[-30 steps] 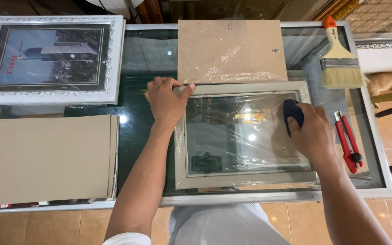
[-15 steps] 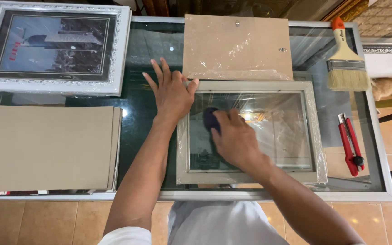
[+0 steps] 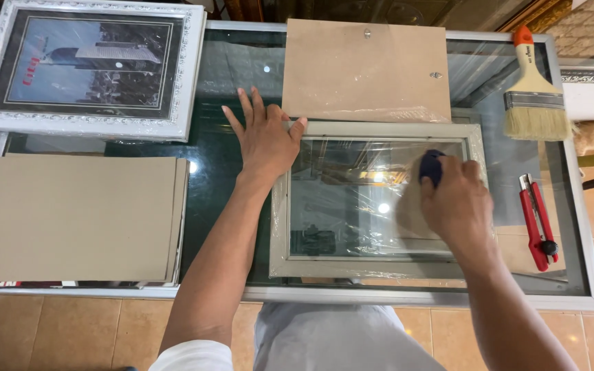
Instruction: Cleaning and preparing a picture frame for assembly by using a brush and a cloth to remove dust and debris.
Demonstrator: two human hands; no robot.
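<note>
Currently left hand (image 3: 264, 141) flat, fingers spread, pinning far-left corner of grey frame (image 3: 280, 206) mid-desk. Right hand (image 3: 455, 199) curled round dark blue pad (image 3: 432, 167) on glass. Risk: hard pressure cracks pane; frame slides on glass desk (image 3: 228, 165); film wrinkles.

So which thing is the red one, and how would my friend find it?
Look at the glass table, along its right edge. Below the paintbrush lies the red utility knife, just right of the right hand. It is the only long, thin red thing with a black knob.
</note>
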